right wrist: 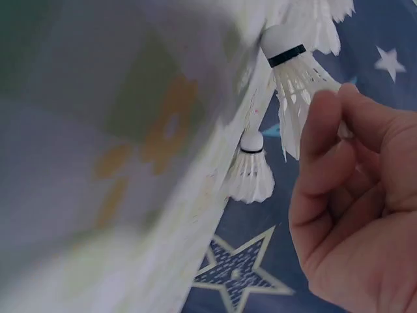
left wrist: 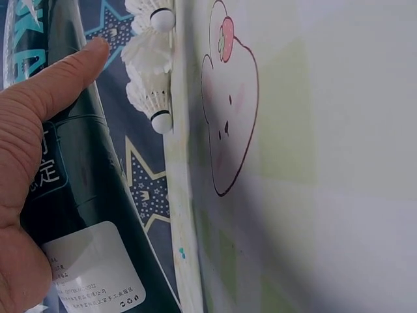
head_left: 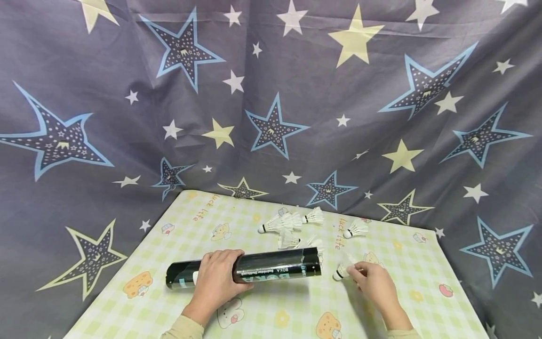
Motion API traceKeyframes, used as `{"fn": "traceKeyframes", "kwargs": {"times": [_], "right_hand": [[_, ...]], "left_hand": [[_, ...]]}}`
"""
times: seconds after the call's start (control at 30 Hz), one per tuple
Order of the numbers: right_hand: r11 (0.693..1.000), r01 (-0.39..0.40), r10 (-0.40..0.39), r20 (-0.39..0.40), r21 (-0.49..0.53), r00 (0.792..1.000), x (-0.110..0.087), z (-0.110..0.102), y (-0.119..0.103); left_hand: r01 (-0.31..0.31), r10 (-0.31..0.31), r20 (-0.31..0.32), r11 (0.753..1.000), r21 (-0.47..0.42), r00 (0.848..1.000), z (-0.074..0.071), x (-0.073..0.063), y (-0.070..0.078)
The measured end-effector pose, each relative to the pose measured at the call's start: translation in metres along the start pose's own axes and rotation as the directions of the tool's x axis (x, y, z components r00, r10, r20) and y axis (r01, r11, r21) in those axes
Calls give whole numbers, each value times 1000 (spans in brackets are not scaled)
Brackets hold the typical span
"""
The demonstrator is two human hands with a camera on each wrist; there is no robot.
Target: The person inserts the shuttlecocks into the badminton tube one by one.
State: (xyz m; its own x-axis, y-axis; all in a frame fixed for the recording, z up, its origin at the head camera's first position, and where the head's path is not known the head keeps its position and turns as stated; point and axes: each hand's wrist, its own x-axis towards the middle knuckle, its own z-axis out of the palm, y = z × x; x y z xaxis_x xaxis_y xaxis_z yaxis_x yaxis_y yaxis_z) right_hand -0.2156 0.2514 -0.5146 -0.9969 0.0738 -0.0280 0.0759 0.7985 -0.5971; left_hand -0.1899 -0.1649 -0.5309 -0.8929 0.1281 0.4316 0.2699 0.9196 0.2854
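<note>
My left hand grips a dark shuttlecock tube around its left half, holding it sideways above the table. In the left wrist view the thumb lies along the tube, near a white label. To the right of the tube's end, my right hand pinches a white feather shuttlecock by its feathers. The right wrist view shows thumb and forefinger on the skirt of this shuttlecock, its cork pointing away from the fingers. Whether its cork touches the table I cannot tell.
Several shuttlecocks lie grouped behind the tube, some partly hidden by it. Another shuttlecock lies apart at the back right. The table has a green checked cover, and a dark star-printed cloth hangs behind it.
</note>
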Motion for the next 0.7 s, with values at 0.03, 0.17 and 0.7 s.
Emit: {"fn": "traceKeyframes", "kwargs": {"times": [0.03, 0.17, 0.7], "right_hand": [[997, -34, 34, 12, 63, 999, -4, -1, 3], [946, -163, 159, 38, 282, 987, -15, -3, 13], [447, -136, 141, 80, 884, 987, -46, 10, -24]], "left_hand": [[-1, 1, 2, 1000, 0, 1000, 1, 0, 0], [-2, 2, 6, 1000, 2, 1000, 3, 0, 1], [-9, 9, 9, 1000, -7, 1000, 4, -1, 5]]}}
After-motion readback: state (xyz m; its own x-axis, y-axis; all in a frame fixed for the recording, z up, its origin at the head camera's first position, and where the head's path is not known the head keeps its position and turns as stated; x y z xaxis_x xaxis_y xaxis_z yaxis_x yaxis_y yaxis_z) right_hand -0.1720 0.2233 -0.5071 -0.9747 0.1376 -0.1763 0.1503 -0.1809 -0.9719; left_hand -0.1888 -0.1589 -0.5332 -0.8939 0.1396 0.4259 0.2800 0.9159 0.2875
